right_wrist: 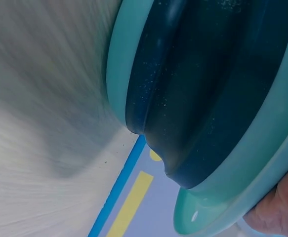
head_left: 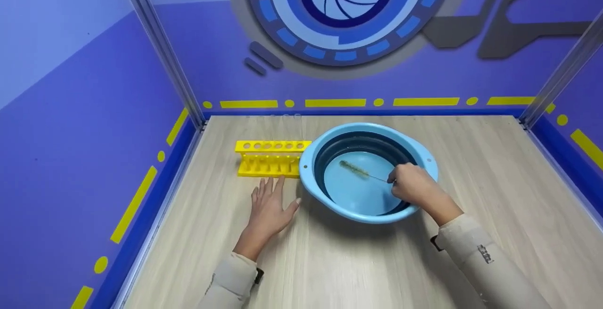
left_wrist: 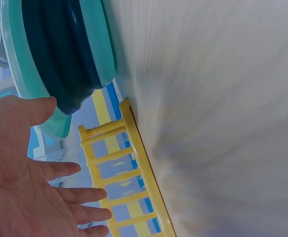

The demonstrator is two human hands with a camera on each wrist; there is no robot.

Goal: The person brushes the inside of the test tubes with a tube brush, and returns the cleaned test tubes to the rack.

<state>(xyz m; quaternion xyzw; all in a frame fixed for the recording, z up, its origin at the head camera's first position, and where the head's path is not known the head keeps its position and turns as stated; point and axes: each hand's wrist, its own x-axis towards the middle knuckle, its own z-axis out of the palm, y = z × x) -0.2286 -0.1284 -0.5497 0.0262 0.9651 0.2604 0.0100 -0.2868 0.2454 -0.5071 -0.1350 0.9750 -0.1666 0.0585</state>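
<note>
A blue collapsible basin [head_left: 308, 177] with dark folding walls stands on the table. My right hand [head_left: 413, 184] reaches over its right rim and grips the thin wire handle of a test tube brush [head_left: 353, 168]. The brush's bristled head points left inside the basin; in the right wrist view the basin wall [right_wrist: 193, 98] hides it, leaving only part of the hand [right_wrist: 279, 207] visible. To the basin's left is a yellow test tube rack [head_left: 271, 174]. My left hand [head_left: 269, 209] is in front of it, fingers extended and spread, holding nothing.
Several clear test tubes [head_left: 297, 127] stand in the rack, faint against the wall behind. The rack's right end meets the basin's left rim in the head view. A wooden-patterned table [head_left: 348, 271] is enclosed by purple-blue panels [head_left: 207, 64] at the back and sides.
</note>
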